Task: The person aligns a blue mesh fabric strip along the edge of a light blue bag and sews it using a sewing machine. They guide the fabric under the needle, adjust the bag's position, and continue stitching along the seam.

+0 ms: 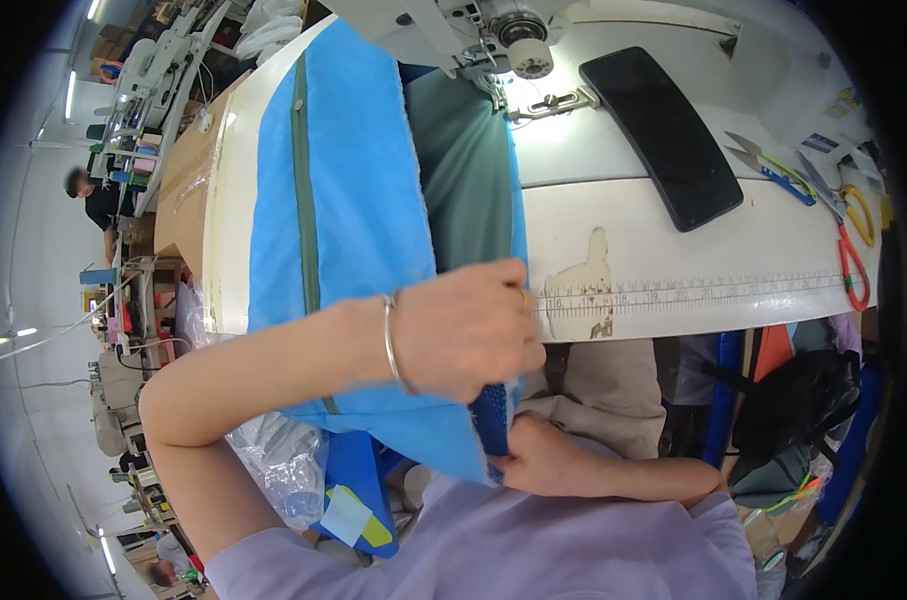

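A blue fabric piece (pixel 353 150) with a long green strip (pixel 302 200) lies beside dark green fabric (pixel 463 180) under the sewing machine's presser foot (pixel 495 95). My left hand (pixel 463 330), a silver bangle at its wrist, is over the fabric's right edge with fingers curled. It is slightly blurred and what its fingertips hold is hidden. My right hand (pixel 538 455) is lower, closed on the blue fabric's hanging end beside a dark navy patch (pixel 490 415).
A black phone (pixel 658 135), blue-handled scissors (pixel 788 180) and red-handled scissors (pixel 848 260) lie on the white table (pixel 713 310), which bears a ruler strip. A black bag (pixel 793 410) is below at right. A person (pixel 103 205) works at left among other machines.
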A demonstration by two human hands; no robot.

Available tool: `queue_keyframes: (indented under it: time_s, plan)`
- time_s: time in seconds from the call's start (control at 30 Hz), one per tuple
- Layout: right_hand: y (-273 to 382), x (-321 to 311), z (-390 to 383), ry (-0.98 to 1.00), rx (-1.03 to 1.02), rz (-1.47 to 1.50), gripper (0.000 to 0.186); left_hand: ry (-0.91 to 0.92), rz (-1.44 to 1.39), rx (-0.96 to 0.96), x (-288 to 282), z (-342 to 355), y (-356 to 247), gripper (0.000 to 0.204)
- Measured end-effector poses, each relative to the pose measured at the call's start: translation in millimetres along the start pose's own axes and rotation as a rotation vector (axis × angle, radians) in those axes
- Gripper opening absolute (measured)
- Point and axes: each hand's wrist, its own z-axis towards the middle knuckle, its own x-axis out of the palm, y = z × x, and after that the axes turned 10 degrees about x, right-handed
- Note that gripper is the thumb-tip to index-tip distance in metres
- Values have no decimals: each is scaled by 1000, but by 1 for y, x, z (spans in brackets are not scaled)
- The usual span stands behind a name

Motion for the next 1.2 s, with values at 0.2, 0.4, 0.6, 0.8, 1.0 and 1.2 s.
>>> queue_keyframes:
  time_s: [0.2, 0.4, 0.6, 0.8, 1.0, 1.2]
  plan:
    - [-25, 0, 8, 13, 78, 90, 33, -283, -59, -21, 6, -5, -10, 21]
    - [-25, -10, 7, -356, 71, 119, 26, -396, 165, -229, 4, -33, -9, 32]
    - [-42, 11, 28, 202, -149, 540, 25, -440, 347, -465, 9, -29, -3, 45]
    - [-6, 8, 22, 294, 151, 605, 33, -371, 373, -407, 13, -30, 4, 47]
    - [-30, -4, 15, 265, 92, 531, 23, -402, 373, -413, 18, -25, 3, 48]
    - [-57, 5, 19, 407, -62, 750, 18, -383, 282, -411, 9, -26, 11, 44]
